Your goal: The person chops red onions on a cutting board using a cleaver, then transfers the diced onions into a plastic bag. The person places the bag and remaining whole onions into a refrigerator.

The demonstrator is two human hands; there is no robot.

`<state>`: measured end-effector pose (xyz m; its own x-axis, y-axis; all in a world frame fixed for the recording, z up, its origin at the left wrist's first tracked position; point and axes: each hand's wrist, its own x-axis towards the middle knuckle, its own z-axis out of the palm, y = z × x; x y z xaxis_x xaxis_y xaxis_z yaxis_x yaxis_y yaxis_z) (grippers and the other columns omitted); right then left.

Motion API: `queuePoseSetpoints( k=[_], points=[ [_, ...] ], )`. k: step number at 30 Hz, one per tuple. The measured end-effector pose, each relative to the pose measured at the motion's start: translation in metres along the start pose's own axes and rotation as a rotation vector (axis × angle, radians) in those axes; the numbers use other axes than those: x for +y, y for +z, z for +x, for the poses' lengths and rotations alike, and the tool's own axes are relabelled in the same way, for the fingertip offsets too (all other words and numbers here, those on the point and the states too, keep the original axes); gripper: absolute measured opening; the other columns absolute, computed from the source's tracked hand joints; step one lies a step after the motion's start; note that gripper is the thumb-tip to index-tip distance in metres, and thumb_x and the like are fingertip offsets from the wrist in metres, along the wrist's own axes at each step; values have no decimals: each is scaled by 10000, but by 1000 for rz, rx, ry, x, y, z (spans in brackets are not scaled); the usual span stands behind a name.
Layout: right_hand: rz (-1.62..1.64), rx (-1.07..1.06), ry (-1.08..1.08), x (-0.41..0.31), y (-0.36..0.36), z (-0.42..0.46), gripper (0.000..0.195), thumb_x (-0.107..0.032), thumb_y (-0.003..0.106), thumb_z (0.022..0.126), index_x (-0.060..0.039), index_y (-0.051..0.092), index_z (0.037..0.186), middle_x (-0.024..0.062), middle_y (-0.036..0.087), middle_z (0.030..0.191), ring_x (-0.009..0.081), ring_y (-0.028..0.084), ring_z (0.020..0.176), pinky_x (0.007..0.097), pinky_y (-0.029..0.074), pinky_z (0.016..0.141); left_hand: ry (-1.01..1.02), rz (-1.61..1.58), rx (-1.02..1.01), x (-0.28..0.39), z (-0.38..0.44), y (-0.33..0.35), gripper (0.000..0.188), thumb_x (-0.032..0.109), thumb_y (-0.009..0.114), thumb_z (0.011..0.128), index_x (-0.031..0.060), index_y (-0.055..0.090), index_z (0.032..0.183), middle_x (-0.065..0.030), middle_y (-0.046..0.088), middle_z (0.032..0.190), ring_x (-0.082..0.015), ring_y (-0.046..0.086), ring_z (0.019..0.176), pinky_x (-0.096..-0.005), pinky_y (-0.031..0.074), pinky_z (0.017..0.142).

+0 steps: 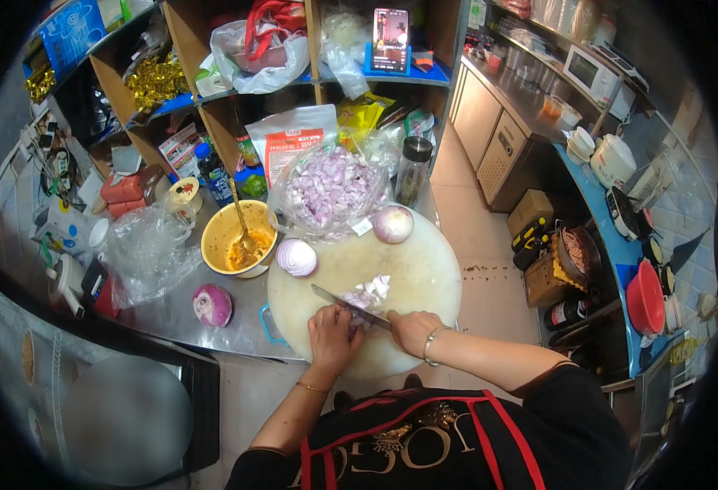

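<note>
My right hand [417, 332] is closed around the handle of a kitchen knife [359, 310], its blade pointing up and left over a round cutting board [417, 282]. My left hand [332, 335] rests on the board just below the blade, its fingers on a piece of red onion [352, 329] that they partly hide. Chopped onion [372, 291] lies on the far side of the blade. A cut onion half [296, 257] sits at the board's left edge, a peeled whole onion [393, 224] at its far edge. Diced onion [328, 184] fills a clear plastic bag beyond.
An enamel bowl [212, 245] with a spoon and reddish sauce stands left of the board. A purple onion [212, 305] lies on the metal table [169, 324]. A glass jar [412, 171] stands behind the board, under shelves holding bags and a phone [389, 40].
</note>
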<state>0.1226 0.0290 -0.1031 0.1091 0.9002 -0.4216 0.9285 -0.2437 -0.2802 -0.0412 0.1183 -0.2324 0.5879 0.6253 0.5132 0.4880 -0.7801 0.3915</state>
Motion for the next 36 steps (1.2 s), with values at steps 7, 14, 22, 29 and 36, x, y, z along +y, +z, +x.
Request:
queuePoseSetpoints(
  k=[7,14,22,29,36],
  points=[
    [-22,182,-76,13,6,-1,192,-228,512,903,-78,518,1024,205,633,684,420,625,657,529,494,602,-134,-2,65,2,-2,-16,402,338,774,650,99,579,909,-104,523,1042,-296,488,1037,-465,348,896],
    [-50,94,-94,10,29,11,214,-206,469,925,-32,524,1038,221,646,727,410,642,698,503,509,647,-82,-100,-35,-5,-7,-11,384,189,761,666,41,545,947,-112,507,1026,-312,488,985,-416,404,837],
    [-54,82,-134,-1,-8,-8,246,-211,478,924,-38,530,1091,221,645,723,408,640,689,499,512,654,-88,-166,69,-6,-10,-15,286,162,736,697,35,544,867,-157,501,969,-342,491,944,-442,420,829],
    [35,126,-141,-1,31,22,259,-202,480,915,-60,534,1124,215,651,758,401,641,730,501,509,670,-91,-189,34,-10,-14,-9,303,129,745,698,12,522,867,-168,495,973,-357,486,931,-438,423,823],
    [-31,204,-276,-3,1,4,206,-227,539,900,-70,542,1034,189,621,655,400,617,627,497,492,562,-194,-133,149,-9,-30,-27,242,105,735,710,24,565,861,-165,530,958,-349,514,908,-430,442,793]
  ],
)
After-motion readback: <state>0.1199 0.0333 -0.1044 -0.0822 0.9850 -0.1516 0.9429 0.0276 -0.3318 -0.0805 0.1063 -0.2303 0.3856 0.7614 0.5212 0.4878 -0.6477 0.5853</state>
